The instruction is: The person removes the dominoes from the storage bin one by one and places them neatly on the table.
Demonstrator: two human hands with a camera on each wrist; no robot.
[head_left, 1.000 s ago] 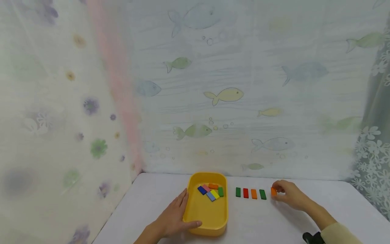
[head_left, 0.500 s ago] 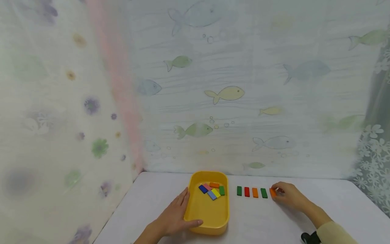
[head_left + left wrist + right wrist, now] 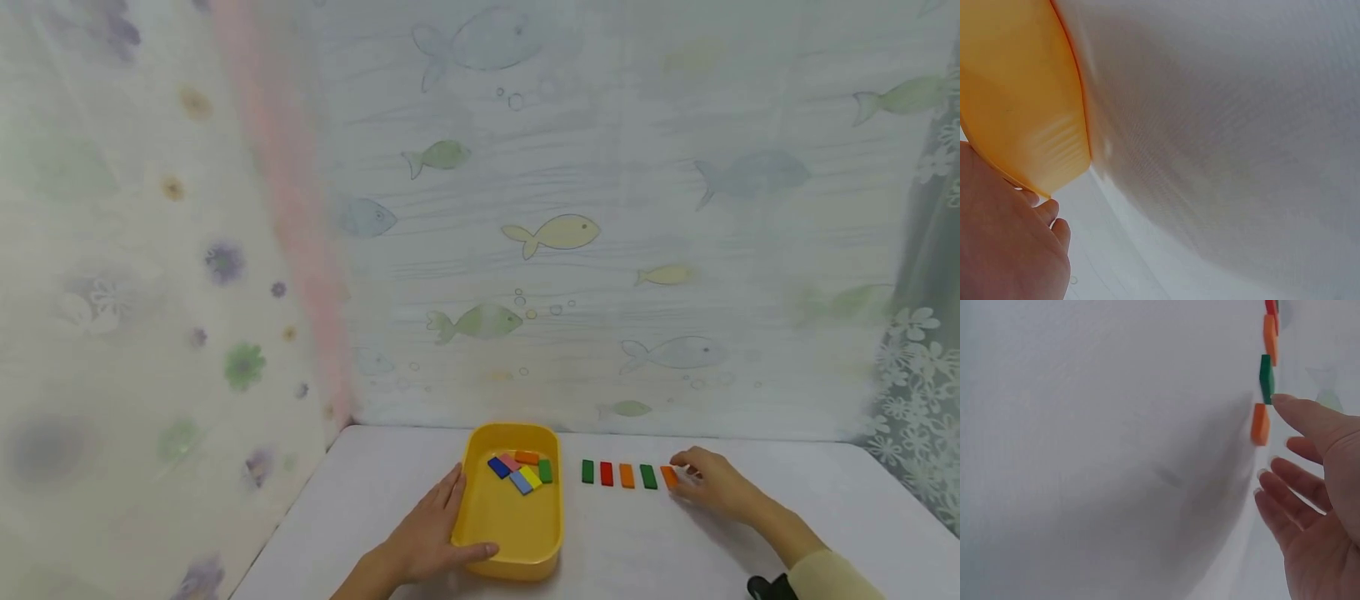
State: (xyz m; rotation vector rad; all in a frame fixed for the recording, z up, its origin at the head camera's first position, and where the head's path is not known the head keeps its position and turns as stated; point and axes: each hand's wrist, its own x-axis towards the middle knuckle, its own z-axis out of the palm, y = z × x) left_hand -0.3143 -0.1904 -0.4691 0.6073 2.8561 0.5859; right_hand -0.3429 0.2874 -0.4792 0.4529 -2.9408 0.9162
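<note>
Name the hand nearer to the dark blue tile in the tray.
Left. The left hand rests against the yellow tray, just left of the dark blue tile; the right hand is far to its right, by the rightmost orange tile.

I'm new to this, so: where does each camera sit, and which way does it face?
Head: on the person's head, facing forward and down over the yellow tray, tile row and fish-patterned backdrop; the left hand and right hand both show.
Left wrist: on that wrist, facing the tray's outer side and the white tabletop; part of the left hand shows.
Right wrist: on that wrist, facing the row's end; part of the right hand shows.
Shared: head and right wrist both show the orange end tile.
</note>
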